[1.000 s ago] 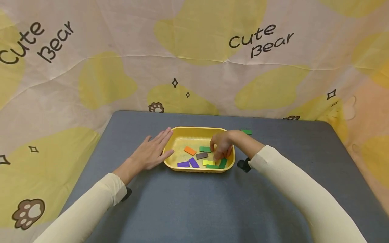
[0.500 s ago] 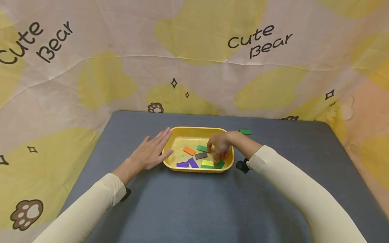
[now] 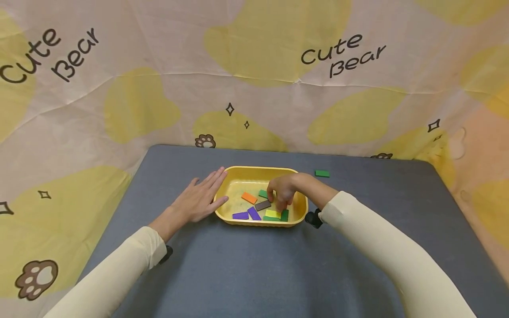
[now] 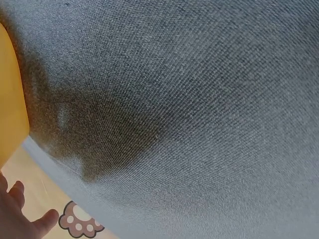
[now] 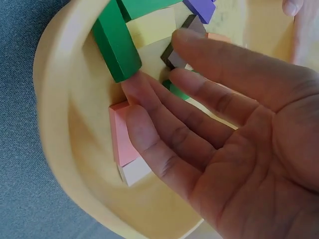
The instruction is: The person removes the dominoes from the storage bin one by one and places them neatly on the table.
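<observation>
A yellow plastic tray (image 3: pixel 260 223) holds several flat rectangular blocks. My left hand (image 3: pixel 199 198) lies with straight fingers against its left rim. Inside the right part, my right hand (image 3: pixel 283 189) reaches down with loosely bent fingers. The right wrist view shows a fingertip touching the end of a green block (image 5: pixel 117 45), while the thumb is close to a dark brown block (image 5: pixel 174 56). Nothing is gripped. A pink block (image 5: pixel 122 137) and a white block (image 5: pixel 134 172) lie by the fingers. In the head view, a yellow block (image 3: pixel 272 213) sits below the hand.
An orange block (image 3: pixel 249 197) and two purple blocks (image 3: pixel 240 215) lie in the tray's left half. Outside it, a green block (image 3: pixel 322 173) rests on the blue-grey table (image 3: pixel 246 265). A printed cloth (image 3: pixel 254 101) hangs behind the table.
My right hand has moved left inside the tray. The green block at the right has turned and shifted left, and the brown block has tilted slightly. My left hand stays at the rim.
</observation>
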Demonstrator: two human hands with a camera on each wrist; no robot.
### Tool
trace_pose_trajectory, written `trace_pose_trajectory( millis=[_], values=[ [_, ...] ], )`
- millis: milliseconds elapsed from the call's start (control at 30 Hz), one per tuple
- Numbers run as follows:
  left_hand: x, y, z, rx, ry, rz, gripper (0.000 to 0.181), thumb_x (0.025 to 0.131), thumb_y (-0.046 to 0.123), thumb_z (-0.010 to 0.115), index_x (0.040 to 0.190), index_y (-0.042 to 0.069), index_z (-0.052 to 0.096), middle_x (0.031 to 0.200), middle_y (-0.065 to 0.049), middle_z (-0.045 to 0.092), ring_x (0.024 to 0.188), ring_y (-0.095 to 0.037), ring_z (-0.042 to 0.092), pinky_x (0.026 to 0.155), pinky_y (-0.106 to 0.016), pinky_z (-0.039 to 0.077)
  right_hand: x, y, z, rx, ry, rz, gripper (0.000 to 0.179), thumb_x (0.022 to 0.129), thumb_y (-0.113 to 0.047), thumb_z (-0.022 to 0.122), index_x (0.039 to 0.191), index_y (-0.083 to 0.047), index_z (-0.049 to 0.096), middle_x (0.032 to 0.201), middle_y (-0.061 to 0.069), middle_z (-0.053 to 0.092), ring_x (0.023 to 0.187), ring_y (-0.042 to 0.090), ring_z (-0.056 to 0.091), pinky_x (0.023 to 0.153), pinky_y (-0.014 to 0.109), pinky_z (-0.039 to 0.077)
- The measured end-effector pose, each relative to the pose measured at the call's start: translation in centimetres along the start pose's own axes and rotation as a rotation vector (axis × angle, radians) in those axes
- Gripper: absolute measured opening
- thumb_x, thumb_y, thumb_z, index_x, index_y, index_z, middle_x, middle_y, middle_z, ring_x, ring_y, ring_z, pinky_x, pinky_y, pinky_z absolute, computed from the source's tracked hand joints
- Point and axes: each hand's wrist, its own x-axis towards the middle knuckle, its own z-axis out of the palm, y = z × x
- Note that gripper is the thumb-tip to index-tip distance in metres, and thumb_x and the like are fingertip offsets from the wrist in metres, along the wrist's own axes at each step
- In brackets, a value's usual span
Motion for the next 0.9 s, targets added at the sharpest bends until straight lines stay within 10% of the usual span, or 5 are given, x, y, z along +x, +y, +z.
trace_pose_trajectory(
  millis=[900],
  values=[
    [0.2, -0.03, 0.13, -0.015, -0.015, -0.018, 0.079, 0.102, 0.053, 0.041, 0.161, 0.014, 0.006, 0.167, -0.004, 0.006, 0.151, -0.025, 0.019, 0.112, -0.064, 0.023, 0.33, -0.39, 0.15, -0.142, -0.039, 0.027, 0.019, 0.082, 0.008, 0.072, 0.094, -0.007, 0.067, 0.094, 0.003, 0.056, 0.079, 0.015, 0.052, 0.07, 0.025, 0.049]
  ],
)
